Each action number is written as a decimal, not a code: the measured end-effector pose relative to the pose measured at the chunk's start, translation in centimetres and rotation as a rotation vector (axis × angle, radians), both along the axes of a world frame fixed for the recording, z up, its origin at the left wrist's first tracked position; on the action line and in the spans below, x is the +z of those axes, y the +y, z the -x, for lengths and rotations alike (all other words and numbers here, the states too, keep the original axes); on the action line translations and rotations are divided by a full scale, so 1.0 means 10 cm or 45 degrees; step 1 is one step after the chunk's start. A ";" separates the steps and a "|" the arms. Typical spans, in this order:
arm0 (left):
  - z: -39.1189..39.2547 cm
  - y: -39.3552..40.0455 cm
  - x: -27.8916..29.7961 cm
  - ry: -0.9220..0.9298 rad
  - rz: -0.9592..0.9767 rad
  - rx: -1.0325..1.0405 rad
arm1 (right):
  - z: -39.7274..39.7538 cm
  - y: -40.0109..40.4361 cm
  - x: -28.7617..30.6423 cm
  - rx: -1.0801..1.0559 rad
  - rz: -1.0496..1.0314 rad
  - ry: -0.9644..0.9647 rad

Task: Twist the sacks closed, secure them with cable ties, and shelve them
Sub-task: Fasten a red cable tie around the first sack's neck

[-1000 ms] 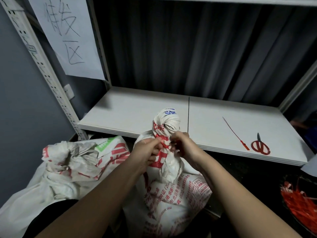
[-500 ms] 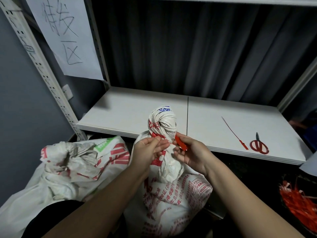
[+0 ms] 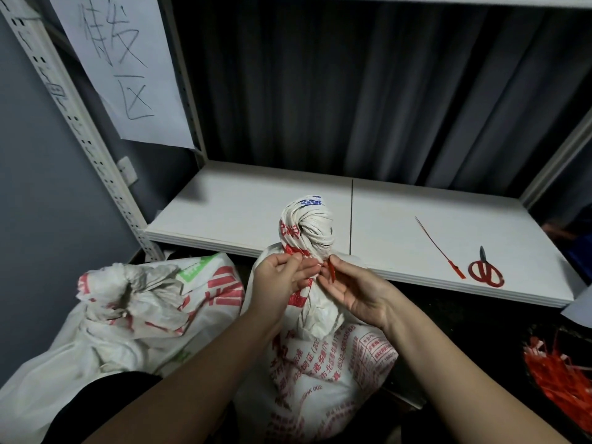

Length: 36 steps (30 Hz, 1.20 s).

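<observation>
A white woven sack with red print (image 3: pixel 323 373) stands in front of me, its top twisted into a tight knob (image 3: pixel 307 227). A red cable tie (image 3: pixel 332 271) runs round the twisted neck. My right hand (image 3: pixel 355 291) pinches the tie's red head between thumb and fingers. My left hand (image 3: pixel 283 282) pinches the tie's thin end just left of it, against the neck. A second sack (image 3: pixel 134 310), white with red and green print, leans at the left with its top loosely bunched.
The white shelf (image 3: pixel 243 209) lies just behind the sack, with a spare red cable tie (image 3: pixel 440 249) and red-handled scissors (image 3: pixel 485 270) on its right half. A heap of red ties (image 3: pixel 557 376) sits at the lower right. A perforated upright (image 3: pixel 80 129) and paper sign (image 3: pixel 125 65) stand left.
The hands have shifted from gripping the neck to pinching the tie's two ends in front of it; the red head has come into view in my right fingers.
</observation>
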State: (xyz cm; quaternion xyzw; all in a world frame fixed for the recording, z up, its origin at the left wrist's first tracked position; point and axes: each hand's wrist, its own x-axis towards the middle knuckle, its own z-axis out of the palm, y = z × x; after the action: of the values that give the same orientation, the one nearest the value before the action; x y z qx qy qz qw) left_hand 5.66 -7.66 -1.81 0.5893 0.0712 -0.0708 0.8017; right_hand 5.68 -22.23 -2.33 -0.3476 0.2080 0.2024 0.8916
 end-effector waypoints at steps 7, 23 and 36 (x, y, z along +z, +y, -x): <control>0.02 -0.05 0.00 -0.057 0.006 0.061 | 0.04 0.01 -0.03 -0.005 0.005 -0.067; 0.04 -0.15 -0.07 -0.158 0.036 0.138 | 0.06 -0.04 -0.09 -0.006 -0.057 -0.169; 0.03 -0.11 -0.06 -0.170 -0.018 0.071 | 0.12 0.09 -0.11 -0.201 0.217 -0.309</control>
State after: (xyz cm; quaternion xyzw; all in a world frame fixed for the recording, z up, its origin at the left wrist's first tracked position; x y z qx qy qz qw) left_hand 5.38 -8.74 -2.43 0.5962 0.0343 -0.0085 0.8021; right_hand 4.52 -21.29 -3.43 -0.4264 0.1419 0.0699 0.8906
